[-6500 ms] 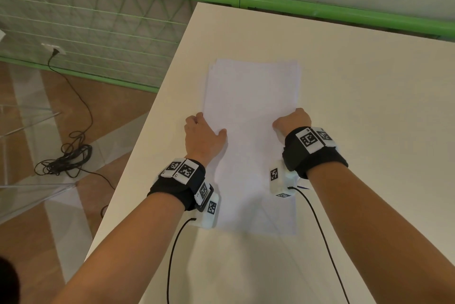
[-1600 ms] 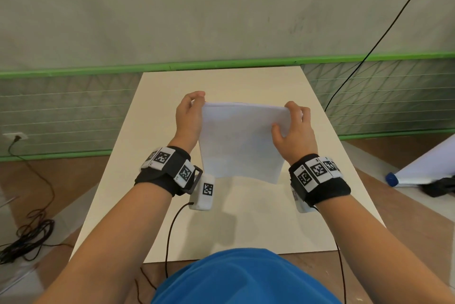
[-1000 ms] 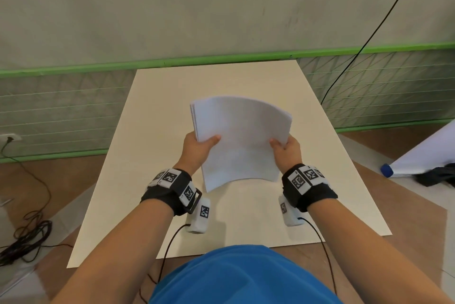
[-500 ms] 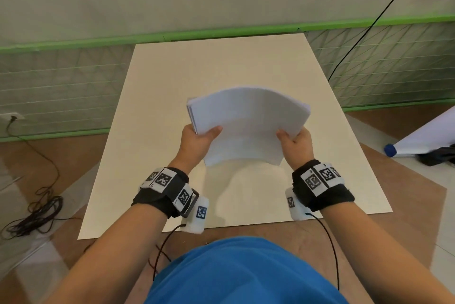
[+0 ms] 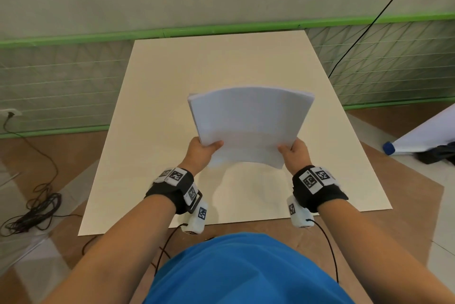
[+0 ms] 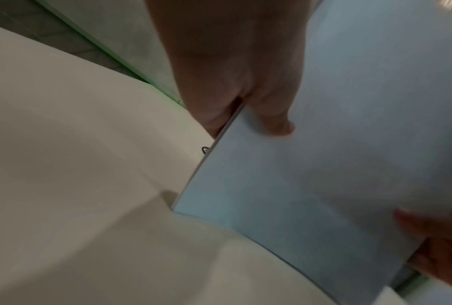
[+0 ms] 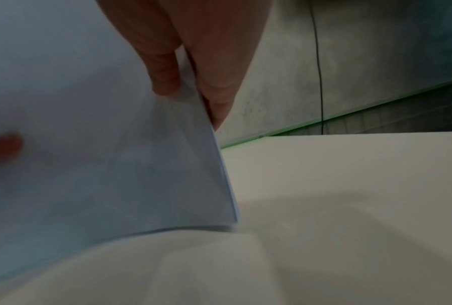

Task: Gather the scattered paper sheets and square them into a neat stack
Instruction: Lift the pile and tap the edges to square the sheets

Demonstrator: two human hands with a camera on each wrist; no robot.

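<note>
A stack of white paper sheets [image 5: 248, 126] is held in the air above the cream table [image 5: 152, 116], bowed upward across its width. My left hand [image 5: 205, 149] pinches its near left edge, thumb on top, fingers hidden beneath. My right hand [image 5: 293, 152] pinches the near right edge the same way. In the left wrist view the thumb lies on the paper stack [image 6: 337, 165] and the stack's left edge runs between thumb and fingers. In the right wrist view the paper stack [image 7: 101, 165] hangs with its lower corner just above the table [image 7: 350, 185].
The table stands against a green-railed mesh fence [image 5: 61, 77]. Black cables [image 5: 32, 212] lie on the floor at the left. A white roll with a blue cap [image 5: 418, 131] and a dark object lie on the floor at the right. A black cable [image 5: 364, 30] hangs at the back right.
The sheets were lifted from flat on the table and held upright. Over the last second my hands stayed low on the stack's sides, and its top has tipped away from me.
</note>
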